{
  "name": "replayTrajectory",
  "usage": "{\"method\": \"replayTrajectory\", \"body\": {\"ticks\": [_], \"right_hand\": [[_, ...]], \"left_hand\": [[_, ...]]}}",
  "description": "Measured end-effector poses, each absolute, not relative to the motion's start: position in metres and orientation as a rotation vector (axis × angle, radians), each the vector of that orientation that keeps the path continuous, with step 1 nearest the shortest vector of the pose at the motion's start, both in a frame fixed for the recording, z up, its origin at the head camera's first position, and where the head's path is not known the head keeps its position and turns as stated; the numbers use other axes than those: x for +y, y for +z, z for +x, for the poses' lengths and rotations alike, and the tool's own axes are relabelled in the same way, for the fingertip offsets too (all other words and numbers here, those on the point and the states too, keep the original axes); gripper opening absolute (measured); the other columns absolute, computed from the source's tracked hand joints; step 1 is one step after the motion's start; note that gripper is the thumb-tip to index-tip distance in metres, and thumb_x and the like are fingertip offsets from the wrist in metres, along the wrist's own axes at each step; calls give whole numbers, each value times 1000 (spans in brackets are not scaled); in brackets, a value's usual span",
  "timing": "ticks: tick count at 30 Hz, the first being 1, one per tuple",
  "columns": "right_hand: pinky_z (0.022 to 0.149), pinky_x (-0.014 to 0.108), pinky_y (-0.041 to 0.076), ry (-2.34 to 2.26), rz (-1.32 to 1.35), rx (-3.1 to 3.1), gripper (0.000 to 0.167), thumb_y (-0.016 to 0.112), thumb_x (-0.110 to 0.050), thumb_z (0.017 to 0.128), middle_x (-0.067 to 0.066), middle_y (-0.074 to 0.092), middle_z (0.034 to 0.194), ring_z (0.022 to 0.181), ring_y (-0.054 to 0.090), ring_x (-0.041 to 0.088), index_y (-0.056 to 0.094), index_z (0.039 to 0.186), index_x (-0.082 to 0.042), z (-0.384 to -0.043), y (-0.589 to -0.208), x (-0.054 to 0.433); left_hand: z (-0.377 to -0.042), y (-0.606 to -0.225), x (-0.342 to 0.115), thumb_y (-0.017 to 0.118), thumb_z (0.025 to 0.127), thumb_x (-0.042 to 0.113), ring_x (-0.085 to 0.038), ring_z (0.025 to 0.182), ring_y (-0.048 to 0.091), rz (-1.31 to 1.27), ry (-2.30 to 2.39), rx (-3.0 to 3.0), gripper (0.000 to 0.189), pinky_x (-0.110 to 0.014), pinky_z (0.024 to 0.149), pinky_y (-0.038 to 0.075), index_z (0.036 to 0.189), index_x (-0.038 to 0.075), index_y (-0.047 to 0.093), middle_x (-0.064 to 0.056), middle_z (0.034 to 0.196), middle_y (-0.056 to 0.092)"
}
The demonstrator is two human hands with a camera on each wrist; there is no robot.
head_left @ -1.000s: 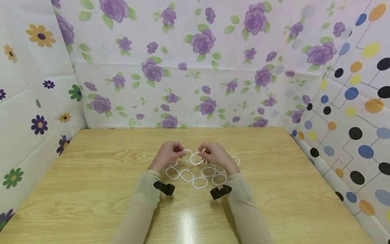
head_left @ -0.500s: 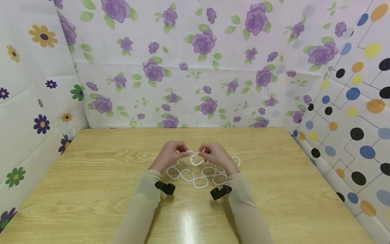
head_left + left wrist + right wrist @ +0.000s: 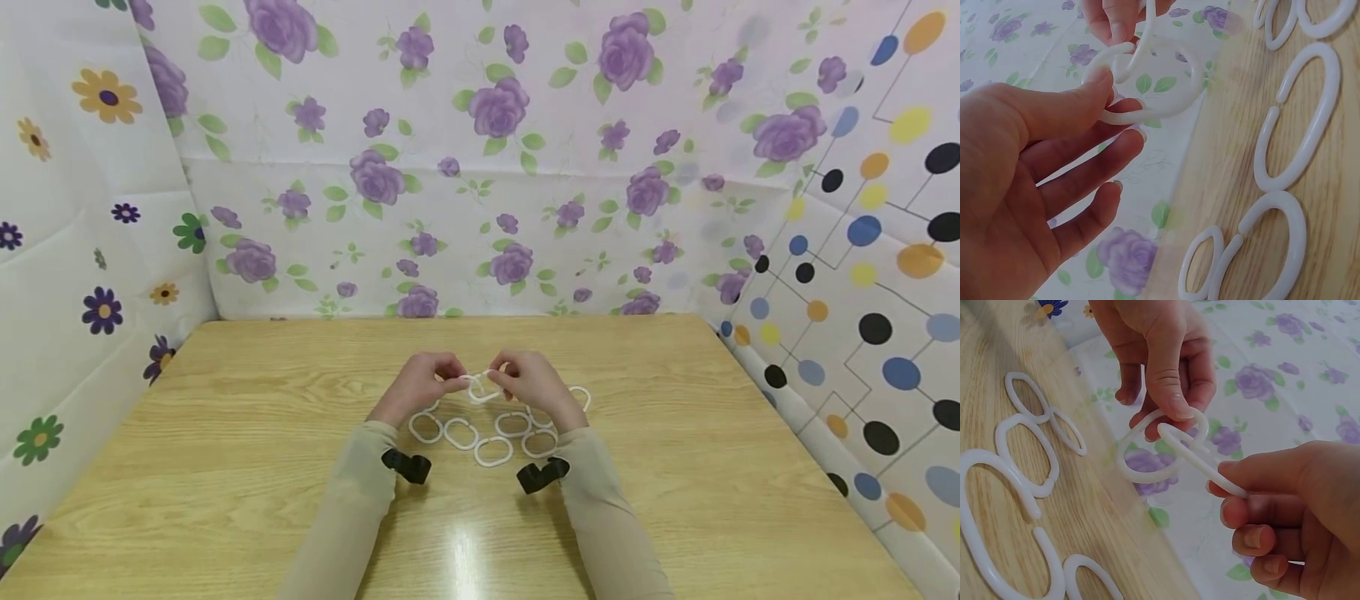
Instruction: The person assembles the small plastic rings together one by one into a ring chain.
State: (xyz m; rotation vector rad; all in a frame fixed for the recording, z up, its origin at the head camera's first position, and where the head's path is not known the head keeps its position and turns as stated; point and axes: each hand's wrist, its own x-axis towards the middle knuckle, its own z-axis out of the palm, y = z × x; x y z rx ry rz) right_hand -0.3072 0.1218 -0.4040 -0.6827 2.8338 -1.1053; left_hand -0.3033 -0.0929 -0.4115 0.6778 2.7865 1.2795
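Observation:
Above the table, my left hand (image 3: pixel 423 387) and right hand (image 3: pixel 534 385) face each other, each pinching a white plastic oval link with a gap in its side. The left hand's link (image 3: pixel 1192 78) is gripped between thumb and index finger, the other fingers loosely bent. Thumb and fingertips of the right hand hold the second link (image 3: pixel 1200 465) by one end. Its free end crosses the left hand's link close to that link's gap. Several more white links (image 3: pixel 492 451) lie on the table below the hands.
The wooden table (image 3: pixel 225 467) has a floral cloth (image 3: pixel 450 242) hanging behind its far edge. Patterned cloths also hang at the left and right sides. Black wrist cameras (image 3: pixel 406 464) sit on both sleeves. Some links lie partly behind the right hand.
My left fingertips have shifted slightly right, bringing the two held links into closer overlap. The right hand's link has tilted flatter. The links on the table keep their places.

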Motion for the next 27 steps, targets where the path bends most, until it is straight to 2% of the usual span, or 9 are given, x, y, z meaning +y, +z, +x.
{"method": "replayTrajectory", "body": {"ticks": [7,11,15,17,19,22,27], "right_hand": [[46,22,33,-1129,-658,2819,17,58,-24,98,9,60,58,44,40,10,65,101,-9,-306,-403,120],[47,22,35,-1172,-647,2815,17,56,-23,99,12,62,61,46,44,11,63,105,-9,-307,-403,121],[49,24,40,-1260,-675,2763,15,55,-20,100,12,63,61,50,55,27,60,106,-8,-307,-404,122],[51,30,47,-1297,-712,2712,15,55,-18,100,15,65,64,56,60,36,59,108,-6,-308,-406,121],[56,39,52,-1306,-748,2661,17,54,-15,100,17,68,67,61,63,41,57,111,-3,-309,-408,121],[64,48,55,-1285,-804,2611,19,53,-15,100,18,70,72,62,65,37,54,114,-3,-310,-410,121],[68,50,54,-1240,-848,2590,17,53,-19,101,20,71,79,65,67,32,54,113,-8,-310,-408,123]], "left_hand": [[-302,-410,-93,68,91,22,-14,81,62,655,1256,2723,14,-29,72,49,101,12,69,-4,89,71],[-303,-411,-92,63,95,24,-23,84,66,657,1255,2688,19,-31,73,51,104,9,69,-12,91,72],[-304,-410,-93,59,98,25,-27,83,67,673,1253,2679,21,-32,74,52,102,7,69,-15,89,72],[-304,-409,-94,57,99,24,-28,82,66,677,1254,2684,21,-32,73,51,99,7,69,-16,88,72],[-303,-409,-95,56,99,25,-28,83,66,677,1258,2690,22,-32,73,51,99,6,68,-16,87,71],[-304,-407,-96,56,99,24,-27,82,66,660,1275,2704,23,-33,75,51,100,5,68,-13,85,71],[-304,-406,-99,56,99,21,-22,79,65,622,1309,2734,23,-31,72,50,101,1,68,-9,82,70]]}}
